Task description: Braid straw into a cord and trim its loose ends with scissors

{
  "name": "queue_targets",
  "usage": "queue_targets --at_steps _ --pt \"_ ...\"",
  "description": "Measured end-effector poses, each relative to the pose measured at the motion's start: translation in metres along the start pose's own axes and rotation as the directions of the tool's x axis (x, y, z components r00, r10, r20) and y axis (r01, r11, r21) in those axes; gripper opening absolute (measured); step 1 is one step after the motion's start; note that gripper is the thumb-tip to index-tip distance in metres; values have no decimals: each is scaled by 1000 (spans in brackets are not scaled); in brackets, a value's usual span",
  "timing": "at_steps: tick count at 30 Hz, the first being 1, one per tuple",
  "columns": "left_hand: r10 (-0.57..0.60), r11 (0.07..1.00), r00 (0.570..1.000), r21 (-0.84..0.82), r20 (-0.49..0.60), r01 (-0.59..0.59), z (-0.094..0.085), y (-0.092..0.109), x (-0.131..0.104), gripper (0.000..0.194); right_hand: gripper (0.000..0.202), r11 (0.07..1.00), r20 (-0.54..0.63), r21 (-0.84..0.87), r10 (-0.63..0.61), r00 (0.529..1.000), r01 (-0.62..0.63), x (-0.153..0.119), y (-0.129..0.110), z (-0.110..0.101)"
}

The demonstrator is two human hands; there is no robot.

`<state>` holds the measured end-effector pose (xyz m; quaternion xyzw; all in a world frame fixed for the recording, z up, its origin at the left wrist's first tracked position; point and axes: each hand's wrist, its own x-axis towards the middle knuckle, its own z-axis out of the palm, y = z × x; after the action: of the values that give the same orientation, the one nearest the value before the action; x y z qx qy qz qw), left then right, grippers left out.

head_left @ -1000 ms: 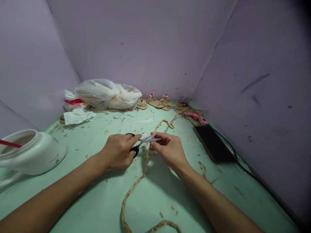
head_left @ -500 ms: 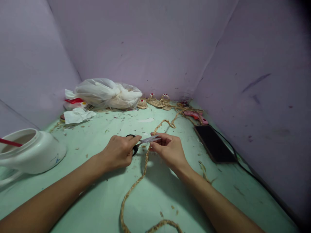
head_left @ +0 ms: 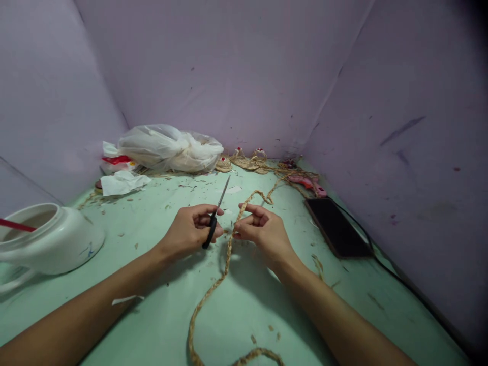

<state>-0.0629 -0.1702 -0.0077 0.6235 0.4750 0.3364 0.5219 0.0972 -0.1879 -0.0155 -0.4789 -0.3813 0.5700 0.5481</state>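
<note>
My left hand (head_left: 192, 227) is closed on a pair of black-handled scissors (head_left: 211, 227), whose blades point up and away from me and look closed. A braided straw-coloured cord (head_left: 229, 252) runs from the front edge of the view, past both hands, to the back right. My right hand (head_left: 263, 231) pinches this cord with its thumb and fingers, just to the right of the scissors. The blades stand apart from the cord. Small straw scraps lie around the hands.
A white pot (head_left: 53, 236) with a red stick stands at left. A knotted plastic bag (head_left: 168, 147) and white tissue (head_left: 124, 183) lie at the back left. Woven straw pieces (head_left: 246, 161) sit against the back wall. A phone (head_left: 337, 226) and a black cable (head_left: 400, 282) are at right.
The scissors have swung from pointing right across the cord to pointing up and away from it. My left hand has turned; my right hand stays on the cord.
</note>
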Motion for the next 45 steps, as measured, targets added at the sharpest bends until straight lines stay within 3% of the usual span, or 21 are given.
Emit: queue_targets --at_steps 3,7,18,22,25,26,28,32,35,38,41,45 --pt "-118 982 993 -146 20 120 15 2 -6 42 44 999 17 -26 21 1000 -20 -1 2 2" --pt "-160 957 987 -252 -33 146 26 -2 -8 42 43 999 17 -34 17 1000 -16 -2 4 2" --pt "-217 932 976 -289 35 218 34 -12 -11 42 31 994 -136 69 -74 988 84 -1 3 1" --pt "-175 958 981 -214 81 189 36 -14 -13 35 33 992 -153 106 -53 987 69 -2 1 2" --pt "-28 998 999 61 37 26 25 -14 -10 29 35 994 -142 94 -44 989 58 -2 0 2" --pt "56 978 998 200 1 -55 19 -13 -8 28 34 995 -134 91 -39 990 51 -1 -1 1" --pt "252 851 967 484 -36 -204 7 -13 -5 31 30 996 -107 88 -19 994 29 -1 -2 0" --pt "468 522 877 768 108 -373 -10 -14 -2 39 17 996 -85 90 32 996 -24 -1 -5 0" --pt "505 351 841 843 195 -407 -12 -16 -2 47 10 998 -97 65 16 995 -10 -2 -7 1" --pt "502 236 830 886 241 -400 -11 -15 -2 49 8 1000 -106 19 1 994 1 -2 -6 1" --pt "494 162 831 912 256 -377 -11 -14 -2 50 9 1000 -103 -21 -4 995 2 -2 -5 1" --pt "481 129 835 920 268 -370 -12 -14 -2 52 9 997 -78 -71 -23 997 18 -3 -4 0"
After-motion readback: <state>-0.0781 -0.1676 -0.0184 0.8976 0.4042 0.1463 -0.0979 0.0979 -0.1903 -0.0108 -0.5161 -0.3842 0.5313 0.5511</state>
